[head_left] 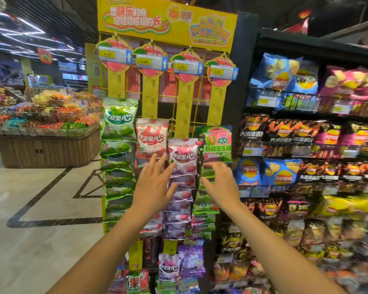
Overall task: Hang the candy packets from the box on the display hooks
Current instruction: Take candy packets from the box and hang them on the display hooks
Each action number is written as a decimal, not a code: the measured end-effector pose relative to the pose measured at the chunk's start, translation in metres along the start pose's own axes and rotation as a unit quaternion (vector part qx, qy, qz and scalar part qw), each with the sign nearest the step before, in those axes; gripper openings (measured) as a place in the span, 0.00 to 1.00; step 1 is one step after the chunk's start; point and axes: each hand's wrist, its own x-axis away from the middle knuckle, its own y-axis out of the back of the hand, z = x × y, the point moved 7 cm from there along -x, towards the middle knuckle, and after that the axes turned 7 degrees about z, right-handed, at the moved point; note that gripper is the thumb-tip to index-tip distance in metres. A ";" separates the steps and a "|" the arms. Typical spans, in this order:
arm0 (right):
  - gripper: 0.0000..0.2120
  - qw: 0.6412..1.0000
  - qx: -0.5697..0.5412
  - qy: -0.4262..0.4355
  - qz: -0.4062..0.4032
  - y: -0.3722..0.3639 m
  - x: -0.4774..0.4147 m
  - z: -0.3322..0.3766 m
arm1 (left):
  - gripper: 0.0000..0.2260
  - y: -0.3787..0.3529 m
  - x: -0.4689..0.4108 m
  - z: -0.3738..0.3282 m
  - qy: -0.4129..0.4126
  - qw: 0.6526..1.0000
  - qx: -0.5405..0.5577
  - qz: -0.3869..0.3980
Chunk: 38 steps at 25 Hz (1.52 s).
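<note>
A: Start at the left. What do you see on the display?

B: Four yellow hanging strips on the yellow rack (167,24). The leftmost carries green packets (119,119) stacked down its length; next comes the red-and-white packet (151,137) topping its column.

A: And the hands?

B: The left hand (152,183) is raised with fingers spread and released, holding nothing, its fingertips at the lower edge of the red-and-white packet and just beside the purple-and-white packet (183,154) on the third strip. The right hand (218,181) has its fingers curled loosely at the bottom of the green-and-pink packet (217,144) on the fourth strip. I cannot tell whether it pinches that packet or only touches it.

A: So which step is this?

B: I judge it a settling step: packets are hung and the hands are straightening or letting go. Next would be fetching another packet from the box and threading its hole onto a free hook higher up a strip.

A: Where is the box?

B: Not in view. The hooks themselves are mostly hidden behind the packets, the lower packets blur together, and the crisp shelves (317,145) at the right are smeared.
</note>
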 end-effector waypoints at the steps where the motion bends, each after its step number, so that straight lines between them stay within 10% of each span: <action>1: 0.21 1.000 0.029 0.001 0.000 0.010 0.010 -0.016 | 0.31 -0.009 0.000 -0.016 -0.007 1.000 -0.009 0.017; 22: 0.25 0.947 0.177 -0.264 -0.038 0.235 0.255 -0.362 | 0.29 -0.153 0.015 -0.466 -0.230 0.948 0.148 0.160; 38: 0.25 0.871 0.100 -0.477 0.071 0.212 0.336 -0.631 | 0.29 -0.386 -0.010 -0.689 -0.347 0.830 0.191 0.393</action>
